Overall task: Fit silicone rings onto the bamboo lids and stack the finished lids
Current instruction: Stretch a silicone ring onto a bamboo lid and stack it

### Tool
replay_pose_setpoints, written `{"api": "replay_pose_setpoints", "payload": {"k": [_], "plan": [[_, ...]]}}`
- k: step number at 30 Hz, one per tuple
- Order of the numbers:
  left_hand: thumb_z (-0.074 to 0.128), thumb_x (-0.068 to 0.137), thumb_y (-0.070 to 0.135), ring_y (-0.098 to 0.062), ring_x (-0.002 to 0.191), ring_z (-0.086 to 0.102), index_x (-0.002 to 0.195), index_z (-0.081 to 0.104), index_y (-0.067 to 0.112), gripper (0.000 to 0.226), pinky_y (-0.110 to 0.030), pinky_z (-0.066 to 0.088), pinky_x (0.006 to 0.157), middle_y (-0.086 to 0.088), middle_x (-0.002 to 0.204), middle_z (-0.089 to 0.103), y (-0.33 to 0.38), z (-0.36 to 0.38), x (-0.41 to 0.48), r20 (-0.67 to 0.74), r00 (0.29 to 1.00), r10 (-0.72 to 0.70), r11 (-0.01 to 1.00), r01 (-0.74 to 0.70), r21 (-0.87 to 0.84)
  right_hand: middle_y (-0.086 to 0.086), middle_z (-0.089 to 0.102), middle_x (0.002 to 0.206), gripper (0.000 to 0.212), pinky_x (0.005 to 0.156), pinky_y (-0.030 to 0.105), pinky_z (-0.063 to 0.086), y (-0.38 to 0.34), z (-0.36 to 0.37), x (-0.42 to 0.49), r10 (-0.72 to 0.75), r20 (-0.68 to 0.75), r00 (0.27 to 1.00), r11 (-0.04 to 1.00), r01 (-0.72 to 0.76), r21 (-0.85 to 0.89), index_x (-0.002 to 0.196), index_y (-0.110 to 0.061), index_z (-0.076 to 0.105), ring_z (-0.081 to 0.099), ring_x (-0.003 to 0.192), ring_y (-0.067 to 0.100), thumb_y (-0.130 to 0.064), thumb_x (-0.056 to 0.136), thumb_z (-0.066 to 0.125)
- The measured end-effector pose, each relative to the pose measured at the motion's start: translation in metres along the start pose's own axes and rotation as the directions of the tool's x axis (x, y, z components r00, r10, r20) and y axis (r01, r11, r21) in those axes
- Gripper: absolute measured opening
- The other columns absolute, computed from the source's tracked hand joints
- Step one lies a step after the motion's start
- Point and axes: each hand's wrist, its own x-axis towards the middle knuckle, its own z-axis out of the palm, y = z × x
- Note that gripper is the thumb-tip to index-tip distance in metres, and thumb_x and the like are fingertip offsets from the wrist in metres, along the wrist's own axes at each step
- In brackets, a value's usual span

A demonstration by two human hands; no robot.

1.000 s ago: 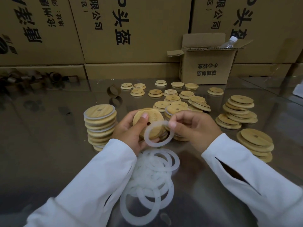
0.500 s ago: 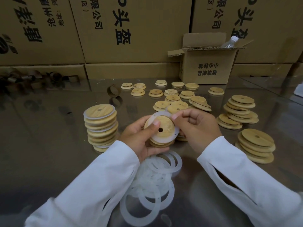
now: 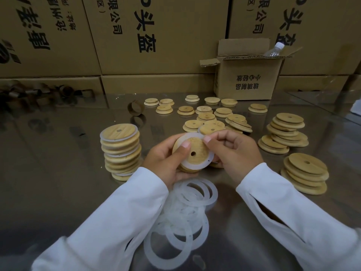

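My left hand (image 3: 166, 159) grips a round bamboo lid (image 3: 192, 151) with a centre hole, thumb lying on its face. A white silicone ring (image 3: 196, 166) sits around the lid's raised inner part. My right hand (image 3: 232, 151) pinches the ring at the lid's upper right edge. Just left of my hands stands a tall stack of ringed lids (image 3: 120, 151). A loose heap of silicone rings (image 3: 185, 218) lies on the table below my hands, partly hidden by my left sleeve.
Bare lids (image 3: 205, 114) lie scattered behind my hands, with leaning piles at right (image 3: 286, 132) and near right (image 3: 305, 173). An open small carton (image 3: 248, 79) with a plastic bottle (image 3: 273, 50) stands at the back. Big cartons wall the rear. A tape core (image 3: 135, 108) lies mid-left.
The ring, held free in front of the lid a second ago, now lies around the lid. My right hand has moved to the lid's upper edge.
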Motion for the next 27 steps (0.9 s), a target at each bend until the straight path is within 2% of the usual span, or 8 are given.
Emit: {"api": "replay_pose_setpoints", "payload": {"k": [3,6,11,15,19,22,27], "plan": [[0.064,0.065,0.031,-0.025,0.083,0.07,0.095,0.068,0.021,0.032,-0.036,0.058,0.063,-0.007,0.088,0.071,-0.0011,-0.0006,-0.001,-0.019,0.996,0.084,0.995,-0.083,0.064,0.003,0.062,0.062,0.01,0.053,0.013,0.046,0.0002,0.0019,-0.0011,-0.032,0.011,0.999,0.999,0.032,-0.002,0.073,-0.016,0.064,0.054,0.05,0.001,-0.013,0.083,0.065],[0.065,0.063,0.032,-0.022,0.077,0.07,0.088,0.069,0.019,0.028,-0.033,0.057,0.058,-0.003,0.08,0.072,-0.0033,-0.0017,-0.0001,-0.068,0.99,0.122,0.989,-0.115,0.089,0.004,0.061,0.063,0.011,0.052,0.012,0.045,-0.0007,0.0028,-0.0027,-0.06,0.016,0.998,0.998,0.06,-0.003,0.073,-0.015,0.064,0.053,0.05,0.0,-0.012,0.083,0.064],[0.056,0.084,0.024,-0.025,0.077,0.071,0.086,0.07,0.016,0.016,-0.036,0.058,0.062,-0.009,0.082,0.072,-0.0033,-0.0022,0.003,-0.123,0.991,0.059,0.996,-0.05,0.069,-0.006,0.059,0.055,0.015,0.049,0.009,0.043,-0.0025,0.0034,-0.0039,-0.07,0.014,0.997,0.998,0.07,-0.002,0.072,-0.018,0.064,0.053,0.045,-0.002,-0.01,0.085,0.062],[0.051,0.089,0.024,-0.022,0.075,0.071,0.072,0.075,0.024,0.03,-0.037,0.058,0.062,-0.004,0.077,0.073,-0.0031,-0.0011,0.0027,-0.115,0.993,0.04,0.999,-0.036,0.036,-0.004,0.059,0.058,0.015,0.049,0.01,0.044,-0.0023,0.0043,-0.0049,-0.094,-0.035,0.995,0.996,0.094,-0.001,0.072,-0.018,0.063,0.051,0.045,0.0,-0.01,0.084,0.062],[0.056,0.081,0.03,-0.024,0.079,0.071,0.08,0.071,0.021,0.018,-0.038,0.058,0.063,-0.007,0.082,0.073,-0.0038,-0.0007,0.0023,-0.117,0.992,0.055,0.997,-0.048,0.065,-0.001,0.059,0.062,0.013,0.05,0.011,0.045,-0.0017,0.0042,-0.0051,-0.101,-0.039,0.994,0.995,0.1,-0.029,0.074,-0.018,0.063,0.052,0.046,-0.001,-0.011,0.084,0.063],[0.06,0.067,0.038,-0.025,0.082,0.07,0.086,0.069,0.021,0.027,-0.035,0.058,0.063,-0.008,0.085,0.073,-0.0035,-0.0016,0.0016,-0.102,0.99,0.099,0.99,-0.088,0.109,-0.001,0.06,0.063,0.011,0.052,0.012,0.047,-0.0013,0.0038,-0.0051,-0.094,-0.034,0.995,0.995,0.093,-0.028,0.074,-0.02,0.064,0.053,0.048,0.0,-0.013,0.083,0.065],[0.061,0.066,0.037,-0.021,0.08,0.07,0.089,0.069,0.02,0.029,-0.03,0.056,0.061,-0.004,0.083,0.073,-0.0017,-0.0028,0.0004,-0.082,0.986,0.146,0.984,-0.136,0.119,-0.001,0.063,0.067,0.012,0.056,0.013,0.05,-0.0005,0.0036,-0.0062,-0.121,-0.048,0.991,0.992,0.119,-0.044,0.072,-0.019,0.065,0.055,0.054,0.001,-0.012,0.082,0.066]]}}
